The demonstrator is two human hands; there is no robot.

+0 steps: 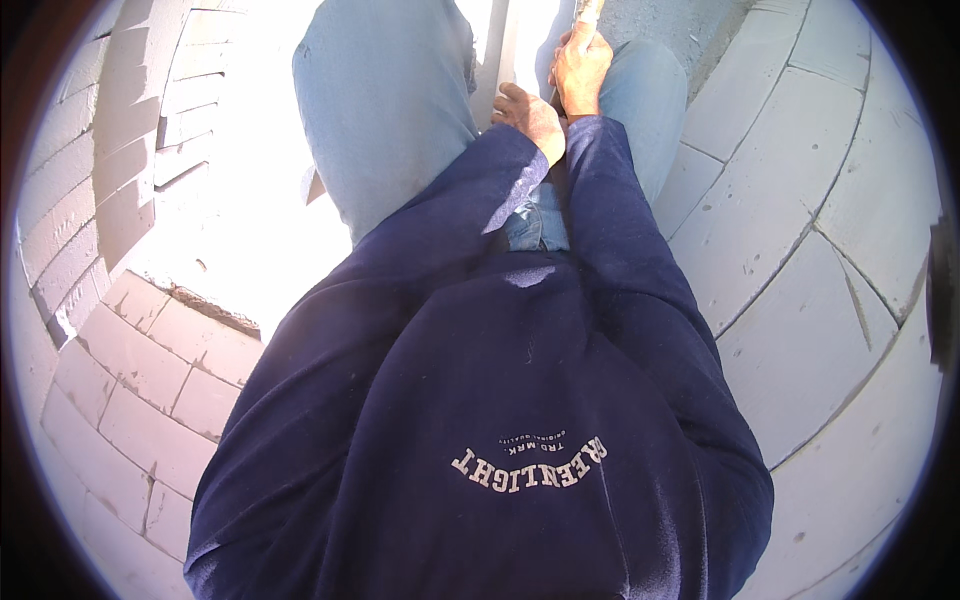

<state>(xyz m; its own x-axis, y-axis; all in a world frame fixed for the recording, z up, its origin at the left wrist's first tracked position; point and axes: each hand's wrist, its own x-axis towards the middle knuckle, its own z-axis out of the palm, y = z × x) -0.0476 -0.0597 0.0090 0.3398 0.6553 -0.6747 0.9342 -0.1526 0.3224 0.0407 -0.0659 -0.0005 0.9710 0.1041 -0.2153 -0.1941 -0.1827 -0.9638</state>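
We see a dark blue sweatshirt (480,370) filling the middle. White blockwork (790,230) runs along the right, leaving little room beside the right jeans leg (655,100); left of the left leg (380,110) lies a wider, glare-washed gap, bounded by more pale blocks (150,410). Between the knees we find a pale slab (522,45), the half-curled left hand (530,122) at its near edge, its hold unclear to us. The right hand (580,72) closes around a pale handle (590,12) at the top edge of view.

The hands, left (530,120) and right (582,72), sit between jeans-clad legs (385,110), the right gripping a pale handle (591,10)
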